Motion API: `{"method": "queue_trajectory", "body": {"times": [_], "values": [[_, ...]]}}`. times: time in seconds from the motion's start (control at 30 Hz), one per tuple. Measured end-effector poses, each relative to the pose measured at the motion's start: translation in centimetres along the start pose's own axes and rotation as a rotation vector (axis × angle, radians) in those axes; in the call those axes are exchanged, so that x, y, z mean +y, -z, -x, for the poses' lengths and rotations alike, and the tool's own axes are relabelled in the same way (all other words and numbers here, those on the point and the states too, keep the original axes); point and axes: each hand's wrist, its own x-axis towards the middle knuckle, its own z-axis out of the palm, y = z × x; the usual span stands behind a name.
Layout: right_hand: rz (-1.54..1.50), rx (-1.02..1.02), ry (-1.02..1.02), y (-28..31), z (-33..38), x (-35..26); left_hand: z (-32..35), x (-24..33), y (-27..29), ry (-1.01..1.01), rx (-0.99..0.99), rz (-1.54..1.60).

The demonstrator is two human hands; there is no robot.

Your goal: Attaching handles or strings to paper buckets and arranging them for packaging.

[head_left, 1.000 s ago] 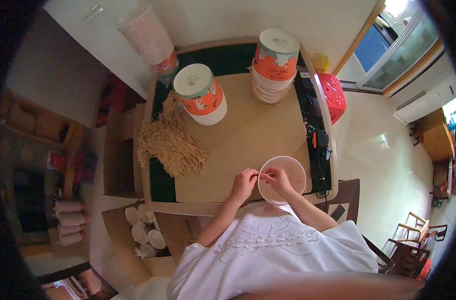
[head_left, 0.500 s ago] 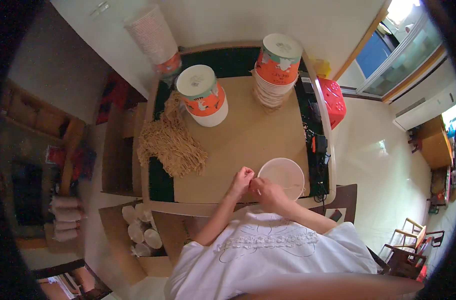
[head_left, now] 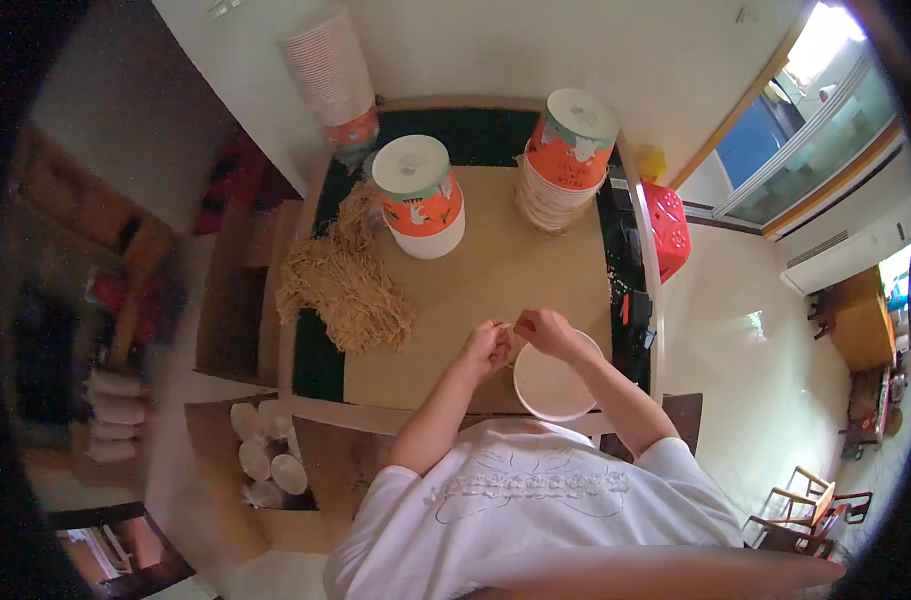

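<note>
Head view. The person, in a white shirt, stands at the near edge of a square table with a tan top [head_left: 516, 270] and a dark green border. Both forearms enter from the lower edge and meet just above a round white paper bowl [head_left: 554, 390], which sits upright at the near right part of the table, close to its edge.

The left hand [head_left: 486, 347] is curled, fingertips pinched together on something small and thin; what it holds is too small to identify. The right hand [head_left: 544, 330] is likewise curled with fingertips pinched, and overlaps the far rim of the white paper bowl. The two hands are just beside each other, fingertips nearly touching.

A loose heap of tan straw-like strands [head_left: 344, 285] lies on the left part of the table, well apart from the hands. Beyond it stands a stack of white and orange paper cups with a white lid [head_left: 419, 195]. A second, similar stack of orange and white cups [head_left: 568, 155] stands at the far right of the table. A tall column of pale nested cups [head_left: 328, 65] rises at the far left corner against the wall.

A red plastic basket [head_left: 666, 225] sits on the floor to the right of the table. Several white cups in a brown cardboard box [head_left: 266, 465] lie below the table's near left corner.
</note>
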Motion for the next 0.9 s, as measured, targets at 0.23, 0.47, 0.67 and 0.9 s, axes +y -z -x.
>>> {"method": "queue_trajectory", "body": {"times": [0.23, 0.47, 0.67, 0.9], "values": [[-0.304, -0.125, -0.235, -1.4, -0.1, 2.1, -1.2, -0.2, -1.3, -0.261, 0.142, -0.208], [-0.286, 0.063, -0.061, 1.0, 2.6, -0.1, -1.2, -1.2, -0.5, -0.356, 0.194, -0.284], [0.154, -0.176, -0.061, 1.5, 8.8, 1.0, 3.4, 0.6, -2.4, -0.311, 0.094, -0.160], [-0.242, -0.298, 0.059, 3.2, 13.9, -3.5, 8.3, -1.0, -3.0, -0.017, -0.063, -0.564]]}}
